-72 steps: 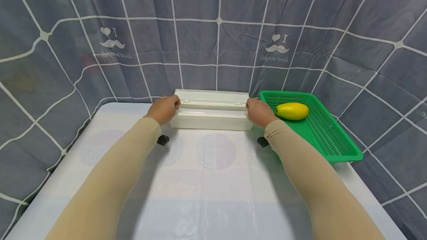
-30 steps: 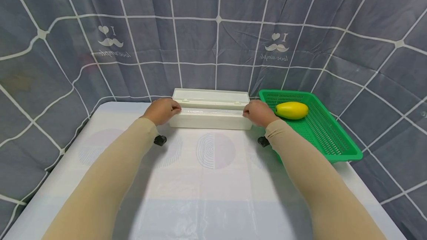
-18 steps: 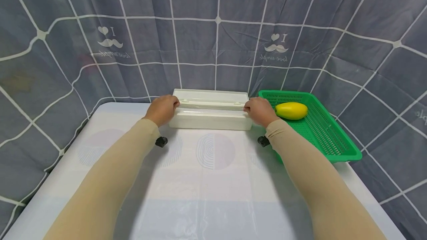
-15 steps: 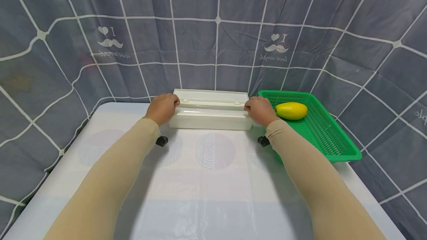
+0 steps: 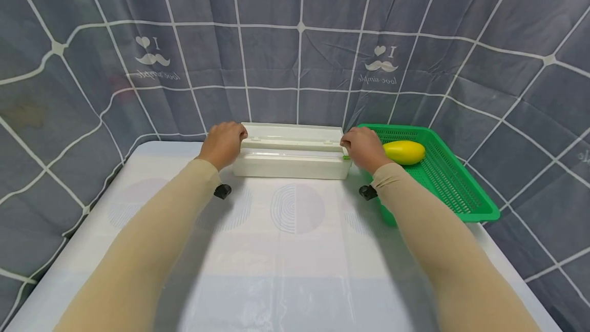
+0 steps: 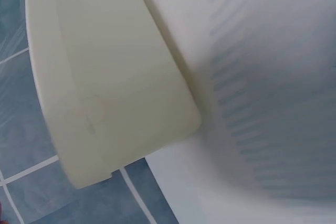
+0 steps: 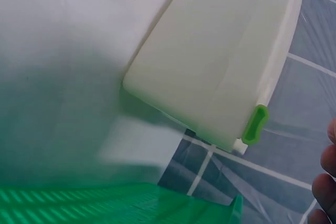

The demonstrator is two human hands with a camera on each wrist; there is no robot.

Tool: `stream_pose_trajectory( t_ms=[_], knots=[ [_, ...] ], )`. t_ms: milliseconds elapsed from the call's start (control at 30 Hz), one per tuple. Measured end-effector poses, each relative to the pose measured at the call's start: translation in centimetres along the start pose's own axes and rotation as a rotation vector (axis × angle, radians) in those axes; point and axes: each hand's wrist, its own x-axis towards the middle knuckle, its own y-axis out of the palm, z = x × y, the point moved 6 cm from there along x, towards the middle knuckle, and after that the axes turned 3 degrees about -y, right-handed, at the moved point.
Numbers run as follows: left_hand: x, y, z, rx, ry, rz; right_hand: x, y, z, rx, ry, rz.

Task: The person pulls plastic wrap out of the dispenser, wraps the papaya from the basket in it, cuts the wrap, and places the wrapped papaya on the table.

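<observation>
A long white cling film dispenser [image 5: 292, 168] stands at the back of the table with its lid [image 5: 292, 131] tilted back. Clear cling film [image 5: 295, 153] shines along its opening. Both hands are raised at its two ends, fingers curled as in a pinch on the film. The left hand [image 5: 224, 144] is by the left end. At the right end is the right hand [image 5: 364, 147], just above a small green slide cutter [image 7: 255, 125]. Curled fingertips [image 7: 328, 158] show at the right wrist view's edge; the left wrist view shows mainly the dispenser's end.
Close to the right hand, a green slotted plastic basket [image 5: 475, 209] stands on the table's right side, holding a yellow oblong fruit [image 5: 405, 152]. A grey grid-patterned curtain [image 5: 276, 55] surrounds the patterned white tablecloth [image 5: 295, 260].
Both hands have risen from the dispenser's opening. The right hand has shifted slightly right and up, uncovering the green cutter at the right end.
</observation>
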Motion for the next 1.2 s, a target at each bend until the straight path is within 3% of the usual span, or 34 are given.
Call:
stream_pose_trajectory(
  t_ms=[333, 567, 1200],
  knots=[
    [-0.1, -1.4, -0.6, -0.023, -0.003, 0.015, -0.5, -1.5, 0.3, 0.012, 0.015, -0.009],
    [-0.2, -2.4, -0.7, -0.021, 0.019, -0.035, -0.9, -2.5, 0.7, 0.034, 0.022, 0.007],
    [-1.6, -5.2, -1.2, -0.019, 0.034, -0.143, -1.5, -5.4, 1.8, 0.056, -0.023, -0.066]
  ],
)
